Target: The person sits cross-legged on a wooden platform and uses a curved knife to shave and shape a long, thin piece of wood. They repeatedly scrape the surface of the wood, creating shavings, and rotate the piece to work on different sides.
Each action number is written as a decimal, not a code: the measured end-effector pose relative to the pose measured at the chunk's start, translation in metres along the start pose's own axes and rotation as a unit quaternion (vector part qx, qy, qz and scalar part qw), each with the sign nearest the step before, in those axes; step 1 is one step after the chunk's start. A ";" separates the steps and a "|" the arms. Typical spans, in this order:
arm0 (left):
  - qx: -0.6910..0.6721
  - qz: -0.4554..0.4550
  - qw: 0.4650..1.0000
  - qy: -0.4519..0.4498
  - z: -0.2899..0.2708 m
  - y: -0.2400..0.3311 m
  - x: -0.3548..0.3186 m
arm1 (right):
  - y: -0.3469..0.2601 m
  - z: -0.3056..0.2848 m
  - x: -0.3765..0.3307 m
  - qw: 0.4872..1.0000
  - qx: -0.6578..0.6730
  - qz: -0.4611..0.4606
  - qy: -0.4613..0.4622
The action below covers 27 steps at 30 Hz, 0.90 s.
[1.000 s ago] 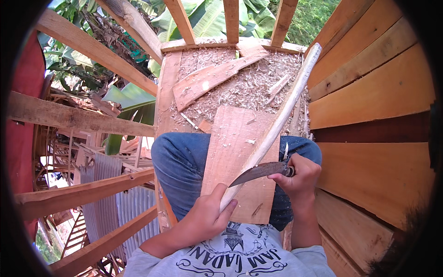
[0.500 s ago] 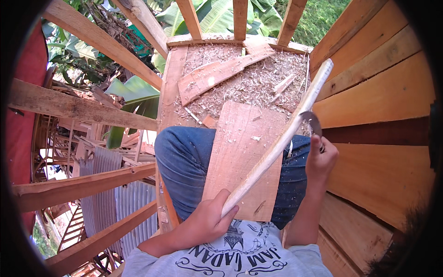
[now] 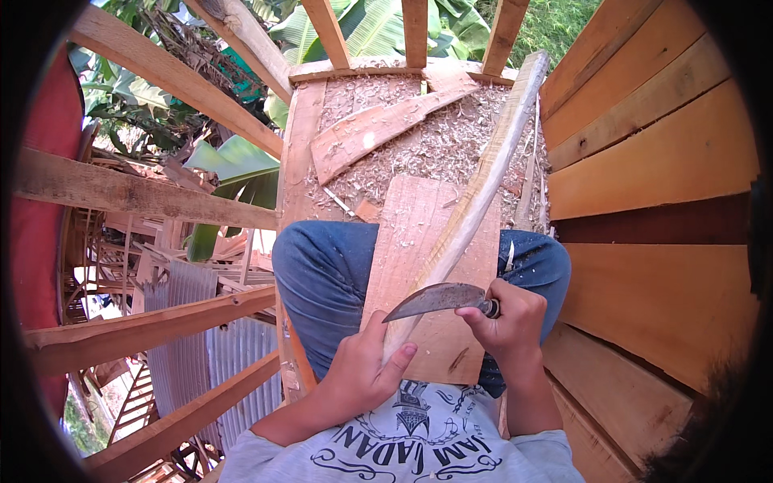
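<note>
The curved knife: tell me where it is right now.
In the head view, the curved knife is low and right of centre, gripped by the right hand, its blade lying across the long wooden stick over the lap board.

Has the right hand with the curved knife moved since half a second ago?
Yes. The right hand brought the curved knife back down the long wooden stick, from over the far edge of the board on the lap to its near part.

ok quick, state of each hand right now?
Left hand: closed around the near end of the long wooden stick.
Right hand: closed on the handle of the curved knife, blade lying across the stick.
</note>
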State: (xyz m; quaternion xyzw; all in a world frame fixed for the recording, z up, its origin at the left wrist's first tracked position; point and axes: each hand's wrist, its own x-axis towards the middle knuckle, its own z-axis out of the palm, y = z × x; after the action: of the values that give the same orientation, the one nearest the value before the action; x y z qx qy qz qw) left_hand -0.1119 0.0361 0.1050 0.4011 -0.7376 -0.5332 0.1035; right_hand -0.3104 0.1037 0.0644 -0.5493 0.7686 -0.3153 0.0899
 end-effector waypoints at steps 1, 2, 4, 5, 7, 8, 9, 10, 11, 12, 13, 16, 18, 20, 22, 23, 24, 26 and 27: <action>0.007 -0.002 1.000 -0.001 0.000 -0.001 -0.001 | 0.004 -0.002 0.005 1.000 -0.017 -0.005 0.014; 0.013 -0.004 1.000 -0.002 0.000 -0.003 -0.002 | 0.009 -0.004 0.010 0.999 -0.035 -0.011 0.028; 0.014 -0.006 1.000 -0.001 0.002 -0.004 -0.003 | 0.017 -0.005 0.016 0.997 -0.053 -0.030 0.057; 0.010 -0.004 1.000 -0.001 0.003 -0.004 -0.003 | 0.019 -0.005 0.018 0.995 -0.062 -0.036 0.069; 0.002 0.002 1.000 0.003 0.005 -0.003 -0.002 | 0.024 -0.007 0.022 0.992 -0.079 -0.047 0.091; -0.002 0.006 1.000 0.007 0.005 -0.002 -0.001 | 0.024 -0.007 0.024 0.992 -0.076 -0.043 0.095; -0.006 0.010 1.000 0.011 0.005 -0.003 -0.001 | 0.024 -0.007 0.024 0.992 -0.071 -0.039 0.099; -0.005 0.004 1.000 0.006 0.004 -0.003 -0.002 | 0.024 -0.006 0.025 0.992 -0.066 -0.034 0.102; -0.004 -0.002 1.000 0.001 0.002 -0.002 -0.002 | 0.025 -0.004 0.026 0.992 -0.057 -0.008 0.113; -0.002 -0.006 1.000 -0.007 0.001 0.000 -0.002 | 0.029 -0.003 0.026 0.991 -0.049 0.022 0.126; 0.002 -0.015 1.000 -0.023 0.001 -0.002 -0.004 | 0.033 -0.003 0.028 0.989 -0.040 0.049 0.137; 0.007 -0.044 0.996 -0.080 0.007 -0.009 -0.016 | 0.083 -0.034 0.043 0.947 0.031 0.242 0.209; 0.001 -0.075 0.991 -0.109 0.010 -0.013 -0.018 | 0.097 -0.048 0.043 0.949 0.017 0.219 0.227; -0.001 -0.071 0.996 -0.062 0.006 -0.019 -0.014 | 0.069 -0.045 0.035 0.974 0.012 0.180 0.140; -0.003 -0.052 0.999 0.004 0.002 -0.023 -0.008 | 0.037 -0.028 0.022 0.993 -0.006 0.097 0.063; -0.005 -0.031 0.999 0.035 0.002 -0.023 -0.003 | 0.026 -0.018 0.012 0.998 -0.028 0.043 0.032; -0.007 -0.011 0.998 0.063 0.002 -0.022 0.002 | 0.014 -0.011 0.002 1.000 -0.019 0.023 0.005; 0.009 0.009 0.998 0.055 0.003 -0.017 0.005 | 0.007 -0.003 -0.003 1.000 -0.012 0.004 -0.020; 0.019 0.017 0.998 0.052 0.003 -0.015 0.005 | 0.007 0.000 -0.003 1.000 -0.017 0.007 -0.015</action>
State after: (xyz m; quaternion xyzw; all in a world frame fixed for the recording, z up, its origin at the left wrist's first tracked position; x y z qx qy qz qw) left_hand -0.1093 0.0331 0.0895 0.4174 -0.7482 -0.4956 0.1429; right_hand -0.3152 0.1078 0.0595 -0.5501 0.7763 -0.2930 0.0943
